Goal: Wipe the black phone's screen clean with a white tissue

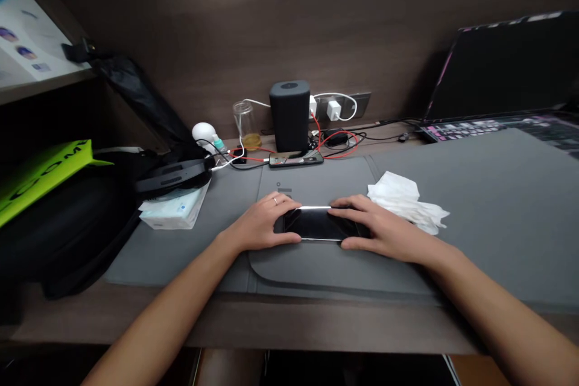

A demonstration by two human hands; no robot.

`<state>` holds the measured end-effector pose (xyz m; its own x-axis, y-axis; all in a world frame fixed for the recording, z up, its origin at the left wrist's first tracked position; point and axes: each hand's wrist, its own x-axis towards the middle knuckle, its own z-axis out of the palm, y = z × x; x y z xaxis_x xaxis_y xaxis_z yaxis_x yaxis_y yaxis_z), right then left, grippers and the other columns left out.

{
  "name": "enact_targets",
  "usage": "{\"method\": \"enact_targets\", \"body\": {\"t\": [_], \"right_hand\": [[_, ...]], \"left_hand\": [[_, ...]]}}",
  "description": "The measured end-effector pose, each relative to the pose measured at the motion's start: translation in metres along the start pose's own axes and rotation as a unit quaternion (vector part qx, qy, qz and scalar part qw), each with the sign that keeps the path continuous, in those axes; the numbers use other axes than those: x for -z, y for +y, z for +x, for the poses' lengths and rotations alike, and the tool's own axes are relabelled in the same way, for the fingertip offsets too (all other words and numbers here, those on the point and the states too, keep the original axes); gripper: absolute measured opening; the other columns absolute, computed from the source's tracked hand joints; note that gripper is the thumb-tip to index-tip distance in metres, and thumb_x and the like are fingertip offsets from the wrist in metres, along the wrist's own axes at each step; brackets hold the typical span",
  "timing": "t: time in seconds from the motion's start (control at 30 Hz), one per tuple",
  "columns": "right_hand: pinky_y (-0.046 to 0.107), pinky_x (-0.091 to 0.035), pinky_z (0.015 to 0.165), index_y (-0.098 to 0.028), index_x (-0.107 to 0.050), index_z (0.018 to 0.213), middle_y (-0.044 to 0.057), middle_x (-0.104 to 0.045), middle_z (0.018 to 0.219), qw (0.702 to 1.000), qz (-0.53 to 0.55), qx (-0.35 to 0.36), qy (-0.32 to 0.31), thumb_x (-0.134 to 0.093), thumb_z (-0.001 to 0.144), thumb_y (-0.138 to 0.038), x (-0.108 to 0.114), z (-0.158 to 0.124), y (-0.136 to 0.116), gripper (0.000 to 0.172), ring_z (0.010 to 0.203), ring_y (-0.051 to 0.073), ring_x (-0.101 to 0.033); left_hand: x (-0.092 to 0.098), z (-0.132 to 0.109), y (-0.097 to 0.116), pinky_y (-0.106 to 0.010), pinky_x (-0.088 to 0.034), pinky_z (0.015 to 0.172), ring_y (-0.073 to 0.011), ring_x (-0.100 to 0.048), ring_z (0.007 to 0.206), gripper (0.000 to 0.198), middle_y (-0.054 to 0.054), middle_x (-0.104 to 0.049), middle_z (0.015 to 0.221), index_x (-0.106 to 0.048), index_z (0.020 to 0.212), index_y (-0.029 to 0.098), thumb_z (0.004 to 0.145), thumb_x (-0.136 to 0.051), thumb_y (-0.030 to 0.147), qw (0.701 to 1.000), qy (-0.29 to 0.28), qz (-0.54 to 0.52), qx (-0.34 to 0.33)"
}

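Observation:
A smartphone (319, 224) with a dark screen lies sideways on the grey mat (307, 265) in front of me. My left hand (266, 222) grips its left end, thumb along the near edge and fingers along the far edge; a ring is on one finger. At the other end, my right hand (377, 226) holds the phone the same way, with the thumb at the near edge and fingertips at the far edge. Crumpled white tissues (402, 199) lie just beyond my right hand.
A black speaker (290, 116), a second phone (296, 160), a glass jar (248, 126) and tangled cables stand at the back. At right is an open laptop (506, 72). A tissue pack (178, 208) and a black bag (67, 211) are at left.

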<state>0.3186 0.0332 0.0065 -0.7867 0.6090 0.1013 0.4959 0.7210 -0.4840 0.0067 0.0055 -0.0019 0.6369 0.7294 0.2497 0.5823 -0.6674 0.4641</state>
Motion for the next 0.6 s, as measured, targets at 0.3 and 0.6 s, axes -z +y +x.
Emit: {"method": "enact_targets", "body": {"t": [0.3,0.6], "right_hand": [[0.048,-0.048,0.1,-0.022,-0.062,0.134,0.013,-0.06,0.129,0.998,-0.014,-0.055,0.008,-0.062,0.085,-0.066,0.015,-0.006,0.002,0.066,0.118,0.033,-0.057],[0.047,-0.048,0.099,-0.022,-0.063,0.133,0.013,-0.058,0.13,0.997,-0.006,-0.077,-0.004,-0.064,0.083,-0.066,0.014,-0.006,-0.001,0.066,0.117,0.033,-0.057]], "left_hand": [[0.0,-0.003,0.001,-0.047,-0.047,0.104,-0.0273,-0.054,0.12,0.058,-0.01,-0.059,0.132,-0.052,0.134,0.025,0.085,-0.07,0.051,1.0,-0.005,0.011,0.008],[-0.003,-0.003,0.0,-0.044,-0.05,0.1,-0.0265,-0.056,0.117,0.056,-0.01,-0.063,0.125,-0.055,0.131,0.024,0.083,-0.074,0.047,1.0,-0.001,-0.012,0.021]]}}
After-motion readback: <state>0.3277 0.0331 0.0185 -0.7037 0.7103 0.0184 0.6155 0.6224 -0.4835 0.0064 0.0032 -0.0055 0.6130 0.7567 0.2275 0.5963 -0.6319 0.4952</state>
